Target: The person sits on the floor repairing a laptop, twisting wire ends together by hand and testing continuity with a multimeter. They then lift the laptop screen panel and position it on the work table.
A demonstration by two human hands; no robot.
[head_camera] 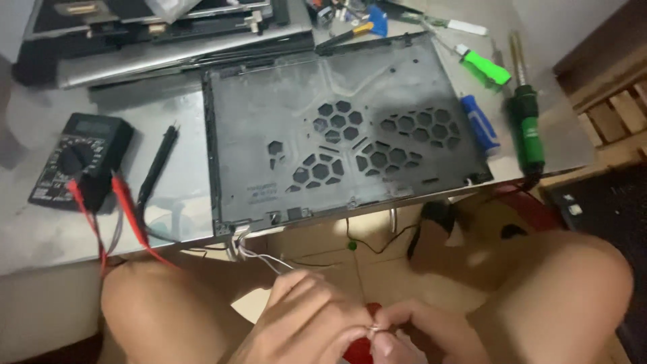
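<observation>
- Below the table edge, between the bare knees, the left hand (306,320) and the right hand (424,334) are brought together, fingertips meeting.
- The left hand is curled nearly closed, its thumb and forefinger pinched on the ends of thin white wires (259,258); the right hand is likewise pinched shut on the same wire ends, where a small bright metallic spot is seen.
- The wires are run up from the fingers to the near left corner of a dark laptop bottom cover (337,135), which is laid flat on the grey table (182,135) with its honeycomb vents facing up and its near edge just over the table's rim.
- Something red (360,347) is partly hidden beneath the hands; its kind cannot be told.
- To the left of the cover, a black multimeter (81,158) is laid, with a black probe (156,165) beside it and red leads (128,209) trailing over the edge.
- To the right, a blue-handled screwdriver (480,121), a bright green-handled screwdriver (484,66) and a dark green soldering iron (527,121) are set apart from each other.
- At the far side, stacked laptop parts (155,34) are piled.
</observation>
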